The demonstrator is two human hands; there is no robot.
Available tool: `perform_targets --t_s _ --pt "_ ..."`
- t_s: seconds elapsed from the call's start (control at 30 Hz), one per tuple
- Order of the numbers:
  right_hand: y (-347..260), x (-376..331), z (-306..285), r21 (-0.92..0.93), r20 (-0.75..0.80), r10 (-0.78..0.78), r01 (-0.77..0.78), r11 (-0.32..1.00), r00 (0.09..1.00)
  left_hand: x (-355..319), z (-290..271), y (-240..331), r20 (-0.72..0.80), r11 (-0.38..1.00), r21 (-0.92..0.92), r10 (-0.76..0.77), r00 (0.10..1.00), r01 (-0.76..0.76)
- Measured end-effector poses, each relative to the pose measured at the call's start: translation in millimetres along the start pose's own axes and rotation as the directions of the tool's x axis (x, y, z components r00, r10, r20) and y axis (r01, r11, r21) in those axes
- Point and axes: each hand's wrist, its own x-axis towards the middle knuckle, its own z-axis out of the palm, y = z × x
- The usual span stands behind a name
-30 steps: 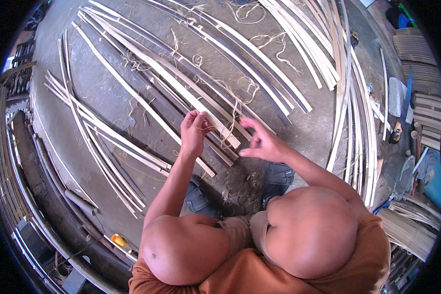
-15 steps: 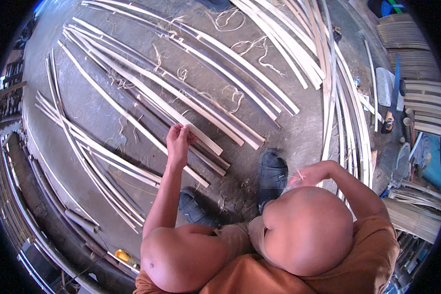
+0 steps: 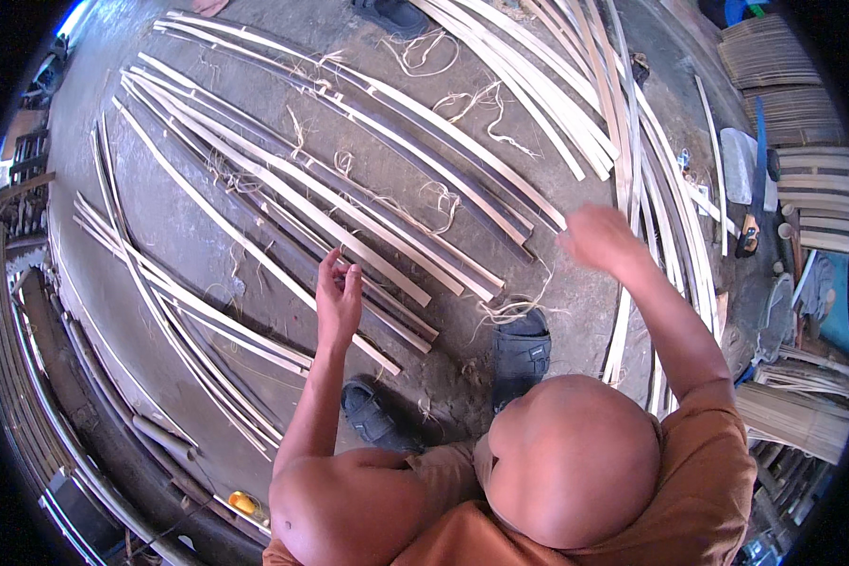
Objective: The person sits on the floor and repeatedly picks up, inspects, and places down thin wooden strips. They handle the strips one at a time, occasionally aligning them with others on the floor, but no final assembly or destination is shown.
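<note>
Since a moment ago, right hand (image 3: 602,241) has swung up, fingers loose and empty, over long pale split bamboo strips (image 3: 368,212); left hand (image 3: 338,297) pinches one strip.

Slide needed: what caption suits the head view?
Left hand fingering bamboo strips on concrete floor; right hand raised, blurred.
</note>
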Motion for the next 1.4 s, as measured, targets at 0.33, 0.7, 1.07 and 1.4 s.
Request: perform_targets --t_s 0.33,0.7,1.07,1.4 --pt "18.4 70.8 35.7 0.169 -0.385 -0.171 0.251 0.953 0.907 -2.9 29.6 51.9 0.113 0.853 0.405 0.310 0.944 -0.329" --pt "18.7 48.5 -24.9 0.621 -0.692 -0.074 0.644 0.447 0.718 -1.5 50.9 58.5 0.250 0.907 0.293 0.233 0.940 -0.303" --pt "-155.0 -22.5 49.6 0.960 -0.271 -0.351 0.280 -0.025 0.896 20.3 9.1 93.2 0.152 0.814 -0.548 -0.131 0.980 0.194" --pt "-212.6 -1.8 80.1 0.605 -0.002 -0.788 0.628 0.490 0.616 -34.0 -11.7 33.6 0.009 0.727 -0.664 -0.227 0.974 0.175"
